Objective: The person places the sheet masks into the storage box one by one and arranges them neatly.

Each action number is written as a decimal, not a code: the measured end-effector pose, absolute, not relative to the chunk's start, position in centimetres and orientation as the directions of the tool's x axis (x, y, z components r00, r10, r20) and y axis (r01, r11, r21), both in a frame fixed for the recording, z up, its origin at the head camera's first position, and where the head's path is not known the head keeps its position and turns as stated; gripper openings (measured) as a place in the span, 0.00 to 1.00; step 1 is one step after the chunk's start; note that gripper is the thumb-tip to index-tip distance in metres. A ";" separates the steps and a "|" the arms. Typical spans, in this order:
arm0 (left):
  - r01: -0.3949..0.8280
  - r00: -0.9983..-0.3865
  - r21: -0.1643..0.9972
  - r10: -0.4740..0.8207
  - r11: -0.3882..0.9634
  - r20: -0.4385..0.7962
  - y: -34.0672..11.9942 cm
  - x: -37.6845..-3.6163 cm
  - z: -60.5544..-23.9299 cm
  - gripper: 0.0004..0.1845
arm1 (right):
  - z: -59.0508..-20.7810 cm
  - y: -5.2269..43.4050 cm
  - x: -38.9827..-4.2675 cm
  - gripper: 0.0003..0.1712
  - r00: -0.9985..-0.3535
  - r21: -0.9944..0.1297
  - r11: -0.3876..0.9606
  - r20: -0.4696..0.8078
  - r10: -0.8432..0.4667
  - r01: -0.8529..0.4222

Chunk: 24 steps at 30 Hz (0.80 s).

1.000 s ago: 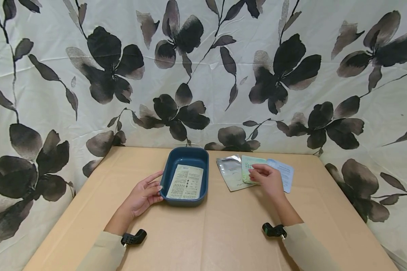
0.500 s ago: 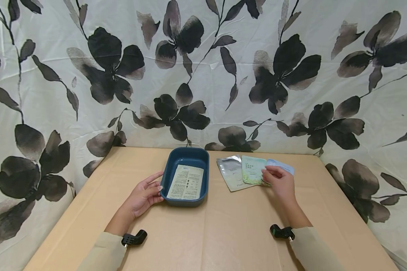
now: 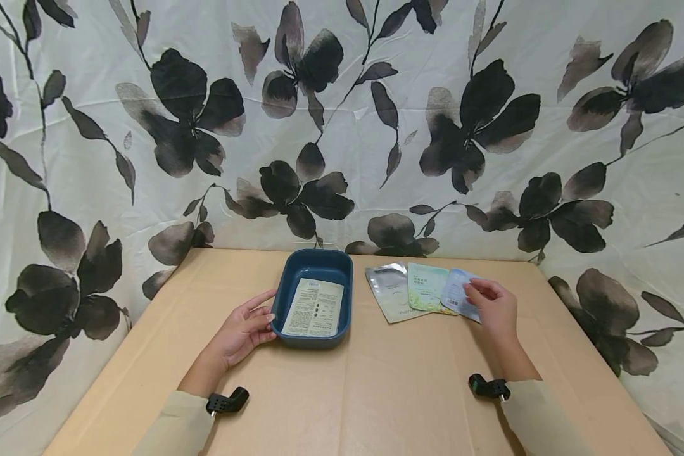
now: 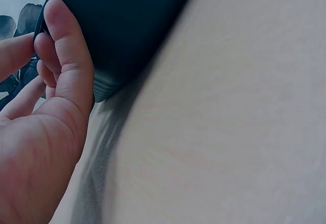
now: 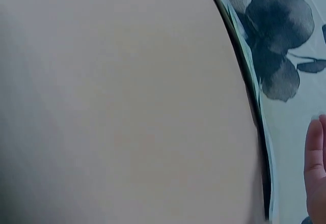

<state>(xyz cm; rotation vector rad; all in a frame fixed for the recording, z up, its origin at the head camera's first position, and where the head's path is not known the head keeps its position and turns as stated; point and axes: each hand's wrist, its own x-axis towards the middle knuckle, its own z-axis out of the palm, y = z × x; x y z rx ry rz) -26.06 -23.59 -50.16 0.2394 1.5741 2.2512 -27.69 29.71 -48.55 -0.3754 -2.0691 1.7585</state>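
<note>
In the head view, the left hand (image 3: 247, 326) grips the left rim of a dark blue rectangular plastic bin (image 3: 310, 342), thumb near the rim and fingers along the outside. Its left wrist view shows the same hand (image 4: 56, 96) at the bin's edge. A flat cream item covered in print (image 3: 313, 308) lies in the bin. The right hand (image 3: 497, 310) is over a light blue flat packet (image 3: 455, 292), its fingertips close to the packet's middle; contact cannot be told. Left of it lie a green printed packet (image 3: 427, 285) and a silver packet (image 3: 389, 291), overlapping in a row.
The tan tabletop (image 3: 342, 405) runs back to a white cloth (image 3: 387, 190) with dark flowers. Black cameras are strapped on the left wrist (image 3: 227, 401) and the right wrist (image 3: 489, 386).
The right hand has moved to the right, from over the green packet to over the light blue one. The packets, the bin and the left hand look unmoved.
</note>
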 end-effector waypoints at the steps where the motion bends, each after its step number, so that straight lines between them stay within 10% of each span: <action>1: -0.208 -0.912 0.931 0.404 -0.300 -0.074 -23.6 -26.1 -50.2 0.37 | -48.6 30.0 -27.8 0.20 -0.881 -0.979 0.200 0.135 0.454 -0.047; 24: -0.216 -0.912 0.929 0.402 -0.301 -0.082 -23.4 -25.9 -50.1 0.37 | -48.3 33.4 -30.2 0.30 -0.862 -0.902 0.365 -0.013 0.507 0.229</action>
